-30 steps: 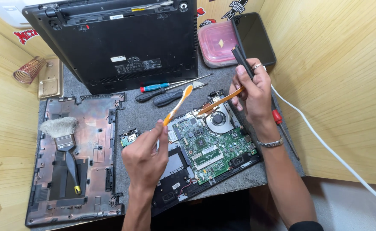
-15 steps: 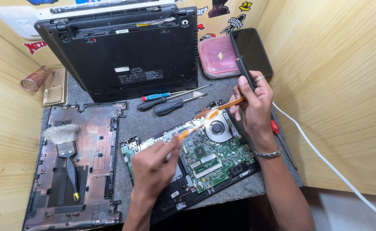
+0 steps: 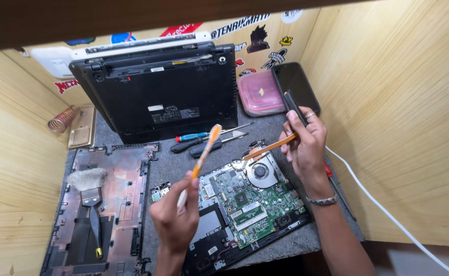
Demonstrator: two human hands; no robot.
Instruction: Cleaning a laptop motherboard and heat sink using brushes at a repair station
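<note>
An opened laptop base with a green motherboard (image 3: 250,202) and a round fan (image 3: 259,171) lies in front of me. My left hand (image 3: 176,220) grips an orange and white brush-like tool (image 3: 202,158), its tip raised above the board's left side. My right hand (image 3: 306,148) is over the fan's right edge. It pinches a copper heat pipe (image 3: 269,147) that runs down to the fan. A thin black bar (image 3: 294,107) sticks up from the same hand.
A black laptop (image 3: 168,97) leans upside down at the back. Screwdrivers (image 3: 199,137) lie below it. A paint brush (image 3: 89,189) rests on the removed cover (image 3: 125,179) at left. A pink-lidded box (image 3: 260,92), a dark phone (image 3: 302,84), a white cable (image 3: 377,199) and wooden walls surround the mat.
My left hand lifted the brush tool from the motherboard, so it now points up and away. My right hand keeps hold of the copper pipe in about the same place.
</note>
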